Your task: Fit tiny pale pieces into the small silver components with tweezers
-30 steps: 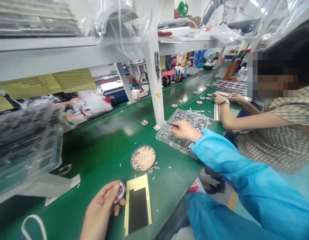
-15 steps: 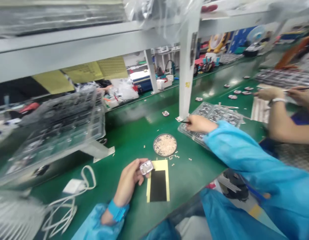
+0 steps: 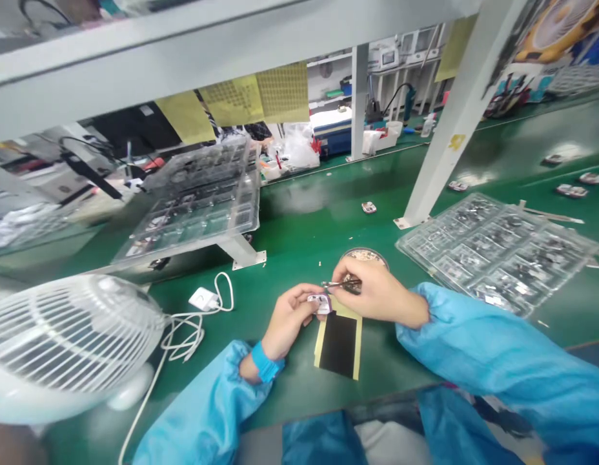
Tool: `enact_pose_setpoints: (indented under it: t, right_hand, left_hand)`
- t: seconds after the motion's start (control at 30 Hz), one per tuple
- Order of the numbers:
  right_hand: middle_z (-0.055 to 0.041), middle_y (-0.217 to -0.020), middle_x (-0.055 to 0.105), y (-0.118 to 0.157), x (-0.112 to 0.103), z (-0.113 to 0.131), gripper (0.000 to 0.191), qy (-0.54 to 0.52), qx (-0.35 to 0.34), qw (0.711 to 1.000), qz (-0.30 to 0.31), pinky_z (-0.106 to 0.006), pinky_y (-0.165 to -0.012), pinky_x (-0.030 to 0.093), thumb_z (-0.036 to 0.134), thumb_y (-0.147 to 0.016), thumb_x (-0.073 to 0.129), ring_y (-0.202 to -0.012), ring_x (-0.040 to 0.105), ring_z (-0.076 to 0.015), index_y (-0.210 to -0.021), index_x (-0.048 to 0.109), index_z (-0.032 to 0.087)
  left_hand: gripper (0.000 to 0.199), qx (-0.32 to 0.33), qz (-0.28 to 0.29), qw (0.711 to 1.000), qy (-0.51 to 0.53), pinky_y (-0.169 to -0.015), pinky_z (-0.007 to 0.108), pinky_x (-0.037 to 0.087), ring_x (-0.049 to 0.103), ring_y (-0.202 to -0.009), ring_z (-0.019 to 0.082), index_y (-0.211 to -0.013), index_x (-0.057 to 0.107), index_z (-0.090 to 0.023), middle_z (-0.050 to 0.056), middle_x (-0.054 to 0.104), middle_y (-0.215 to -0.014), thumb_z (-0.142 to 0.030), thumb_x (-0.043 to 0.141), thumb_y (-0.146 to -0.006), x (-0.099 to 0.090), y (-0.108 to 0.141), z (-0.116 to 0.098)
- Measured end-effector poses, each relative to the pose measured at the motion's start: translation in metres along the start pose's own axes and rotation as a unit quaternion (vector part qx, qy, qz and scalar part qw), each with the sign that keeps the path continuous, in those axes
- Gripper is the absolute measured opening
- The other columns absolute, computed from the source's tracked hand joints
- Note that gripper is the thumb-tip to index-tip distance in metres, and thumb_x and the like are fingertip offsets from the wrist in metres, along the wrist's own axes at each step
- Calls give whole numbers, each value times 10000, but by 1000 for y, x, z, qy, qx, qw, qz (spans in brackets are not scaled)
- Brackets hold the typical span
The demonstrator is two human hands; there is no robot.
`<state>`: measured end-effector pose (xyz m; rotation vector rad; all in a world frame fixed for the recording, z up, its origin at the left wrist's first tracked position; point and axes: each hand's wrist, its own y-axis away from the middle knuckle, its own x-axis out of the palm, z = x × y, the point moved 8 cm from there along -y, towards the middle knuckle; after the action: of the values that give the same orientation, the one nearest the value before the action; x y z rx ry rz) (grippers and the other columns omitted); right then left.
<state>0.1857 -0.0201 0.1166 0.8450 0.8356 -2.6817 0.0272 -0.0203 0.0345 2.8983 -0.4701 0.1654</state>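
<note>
A: What's the count on your screen?

B: I have two hands, one thing in each. The left hand (image 3: 287, 316) is curled around a small white-and-purple case (image 3: 321, 301), thumb across its front. The right hand (image 3: 379, 290) pinches one pair of tweezers (image 3: 341, 284).

A: Where exactly is that case?

B: Held over the counter (image 3: 290, 400), near the far left corner of one black pad (image 3: 338, 345), which lies on a yellow sheet (image 3: 358, 349).

A: Any more like it?

B: I count five similar pieces (image 3: 369, 207) lying farther back: one left of the white post (image 3: 459, 110), four right of it.

A: And the rest?

B: One round dish (image 3: 365, 248) of pale bits, too many to count, partly hidden from me by the right hand. One clear compartment tray (image 3: 428, 263) to the right; clear trays (image 3: 246, 219) at the left, number unclear. One white fan (image 3: 77, 349), one white plug (image 3: 203, 298).

A: How are the arms set?

B: The left forearm (image 3: 207, 394) slants in from the lower left, the right forearm (image 3: 483, 342) from the right edge, fingers pointing left. The tweezers lie nearly level, tips at the case's upper right edge; whether they touch it I can't tell.
</note>
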Motion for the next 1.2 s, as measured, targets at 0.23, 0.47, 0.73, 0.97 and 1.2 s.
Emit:
enact_pose_setpoints:
  t: [0.23, 0.47, 0.73, 0.97, 1.2]
  right_hand:
    - [-32, -883, 727, 23, 37, -35, 194, -258, 154, 950, 87, -240, -709, 500, 351, -896, 699, -820, 667, -156, -943, 749, 170]
    - [-26, -720, 731, 24, 43, -51, 281, -315, 247, 913, 80, -218, -679, 483, 407, -845, 756, -682, 649, -123, -759, 738, 139]
    - [-18, -685, 706, 26, 53, -51, 348, -339, 282, 896, 58, -216, -638, 439, 448, -821, 764, -622, 595, -103, -685, 709, 133]
    - [-21, -669, 700, 26, 52, -52, 353, -337, 301, 890, 53, -218, -630, 417, 445, -806, 766, -601, 568, -98, -653, 703, 134]
    - [-16, -666, 688, 27, 53, -53, 349, -335, 306, 889, 50, -218, -607, 395, 446, -813, 749, -591, 550, -97, -663, 702, 135]
  left_hand:
    - [339, 0, -16, 1000, -6, -539, 191, 382, 602, -720, 130, -1164, 696, -135, 96, 725, -973, -281, 695, -857, -5, -2, 4]
    - [548, 41, 1, 999, 8, -651, 215, 482, 626, -912, 184, -1335, 629, -170, 133, 680, -1233, -236, 762, -807, -3, 4, -7]
    - [580, 71, 13, 997, -10, -918, 273, 512, 646, -1083, 215, -1396, 564, -165, 129, 678, -1241, -243, 751, -852, 5, 11, -11]
    - [576, 75, -26, 994, -79, -832, 279, 538, 656, -979, 206, -1376, 582, -159, 132, 677, -1235, -301, 763, -848, 1, 10, -6]
    - [511, 91, -52, 986, -128, -798, 278, 541, 648, -917, 187, -1346, 621, -199, 98, 690, -1218, -335, 737, -867, -3, 10, -5]
